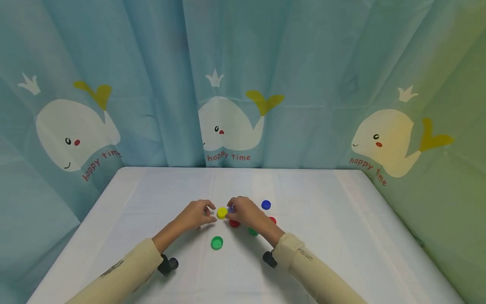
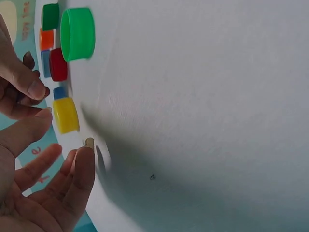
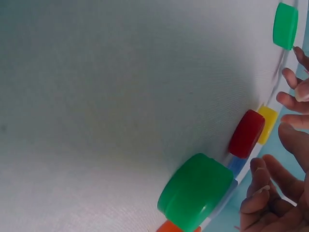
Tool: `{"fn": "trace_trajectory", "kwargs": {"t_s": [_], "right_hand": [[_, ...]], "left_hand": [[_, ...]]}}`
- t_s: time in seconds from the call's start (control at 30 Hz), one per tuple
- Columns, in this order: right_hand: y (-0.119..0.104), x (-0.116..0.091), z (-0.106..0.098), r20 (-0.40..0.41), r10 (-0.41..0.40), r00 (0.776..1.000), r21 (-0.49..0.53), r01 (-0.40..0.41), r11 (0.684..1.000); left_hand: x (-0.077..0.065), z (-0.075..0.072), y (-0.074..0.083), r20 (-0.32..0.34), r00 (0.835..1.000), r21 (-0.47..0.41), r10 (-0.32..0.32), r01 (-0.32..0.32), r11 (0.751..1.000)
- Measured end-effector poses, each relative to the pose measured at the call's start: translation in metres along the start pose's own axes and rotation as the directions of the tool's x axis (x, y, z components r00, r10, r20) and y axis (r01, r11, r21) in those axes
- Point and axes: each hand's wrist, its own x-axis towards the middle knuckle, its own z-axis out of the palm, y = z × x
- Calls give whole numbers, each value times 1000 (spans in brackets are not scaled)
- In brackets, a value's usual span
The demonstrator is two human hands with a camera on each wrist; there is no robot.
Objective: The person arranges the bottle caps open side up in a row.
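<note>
Several coloured bottle caps lie on the white table. My left hand (image 1: 196,214), fingers loosely bent and spread, is just left of a yellow cap (image 1: 222,213) with nothing between thumb and fingers. From the other side my right hand (image 1: 246,211) hovers over the group, its thumb and fingers apart and holding nothing in the right wrist view. Partly hidden by that hand are a blue cap (image 1: 230,209), a red cap (image 1: 234,223) and a green cap (image 1: 253,232). Whether the right fingertips touch the blue cap, I cannot tell.
Nearer me, another green cap (image 1: 217,243) lies hollow side up. A second blue cap (image 1: 266,204) sits beyond the right hand, and an orange-red cap (image 1: 273,220) shows behind the right wrist. A blue-green curtain (image 1: 311,55) with whale prints hangs around the table (image 1: 334,261).
</note>
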Motion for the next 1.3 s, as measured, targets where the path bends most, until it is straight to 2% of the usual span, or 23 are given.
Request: {"fn": "trace_trajectory", "kwargs": {"t_s": [0.07,0.3,0.53,0.67,0.93,1.0,1.17,1.2,1.3], "right_hand": [[1,2,1,7,-9,1000,-31,10,999],[2,10,5,-3,-55,998,-180,54,982],[1,10,10,-21,-95,995,-271,86,959],[2,11,14,-46,-102,994,-290,84,953],[5,13,13,-80,-118,990,-284,91,954],[9,15,14,-95,-150,984,-290,117,950],[6,12,11,-108,-158,981,-296,120,948],[1,10,8,-107,-139,984,-290,103,951],[-2,9,6,-144,-151,978,-288,104,952]], "left_hand": [[3,-1,0,9,1000,0,9,-9,1000],[17,-4,-8,8,994,54,106,-107,993],[20,0,-12,73,992,31,101,-103,994],[20,2,-10,71,992,61,102,-107,992],[22,0,-8,60,987,97,149,-154,983],[22,-2,-10,62,986,79,157,-161,984],[19,-7,-14,71,979,-9,190,-190,982],[18,-8,-14,66,976,-23,206,-205,979],[16,-13,-11,36,976,-75,215,-212,974]]}}
